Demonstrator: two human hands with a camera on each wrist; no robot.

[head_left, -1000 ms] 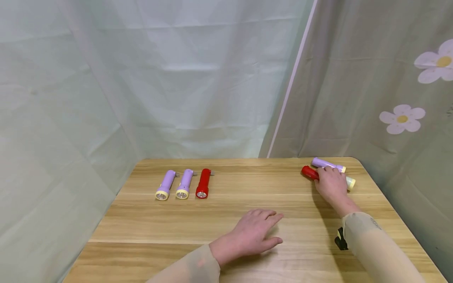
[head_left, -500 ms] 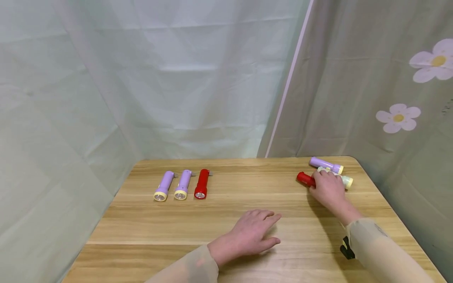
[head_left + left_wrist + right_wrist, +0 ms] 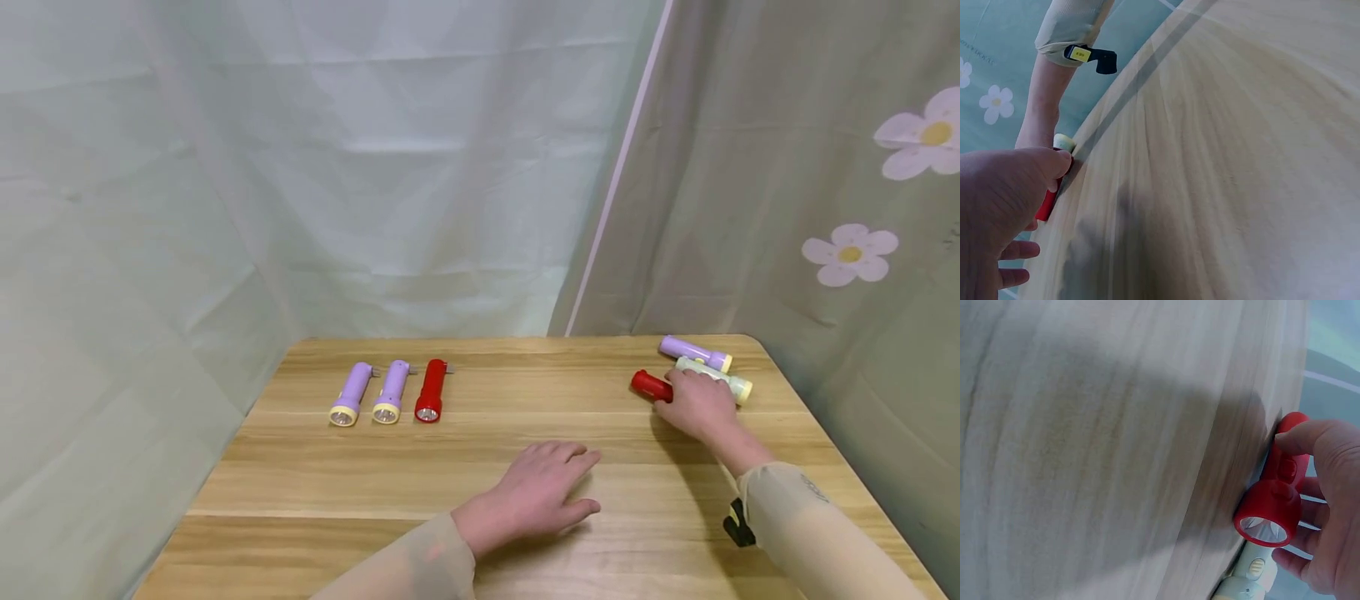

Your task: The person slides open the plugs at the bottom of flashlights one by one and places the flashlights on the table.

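At the far right of the table my right hand (image 3: 701, 406) grips a red flashlight (image 3: 1272, 506), thumb on its body and fingers round the other side. In the head view the hand hides its lamp end. Just behind it lies a pale flashlight (image 3: 738, 389) with a cream rim, and beyond that a purple flashlight (image 3: 693, 352). My left hand (image 3: 532, 496) is held low over the front middle of the table, its fingers loosely spread and holding nothing.
On the left, a row holds two purple flashlights (image 3: 352, 392) (image 3: 392, 390) and another red flashlight (image 3: 431, 389), lamp ends toward me, with metal prongs out at their rear ends. Pale curtains (image 3: 450, 183) stand behind the wooden table (image 3: 315, 500).
My right hand has drawn the red flashlight slightly toward me and left, uncovering more of the pale flashlight behind it. The left hand stays in place.
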